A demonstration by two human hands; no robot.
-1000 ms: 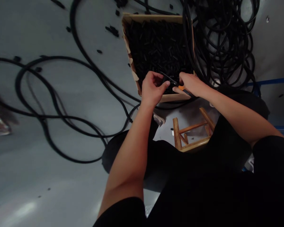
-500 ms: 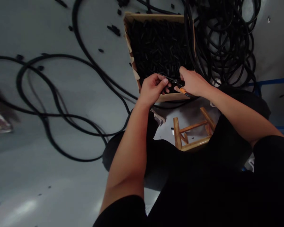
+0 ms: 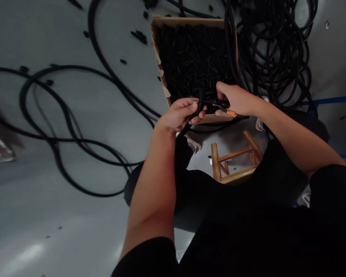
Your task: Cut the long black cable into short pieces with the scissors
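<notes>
Over the near edge of a cardboard box (image 3: 160,71) full of short black pieces (image 3: 193,57), my left hand (image 3: 182,113) is closed on a black hose (image 3: 194,114) that runs down toward my lap. My right hand (image 3: 238,100) is closed round a cutting tool with orange and black handles (image 3: 231,113). The tool's metal part points left and meets the hose just beyond my left fingertips. Whether its blades are apart or together is too small to tell.
Long loops of black hose (image 3: 75,68) lie on the grey floor at the left. A tangled coil of hose (image 3: 276,57) sits right of the box. A wooden stool (image 3: 216,161) stands below the box, near my legs. Small black scraps are scattered on the floor.
The hose now shows thick and dark in my left hand, which has shifted slightly left and down. The orange-handled tool has tilted flatter and moved a little right.
</notes>
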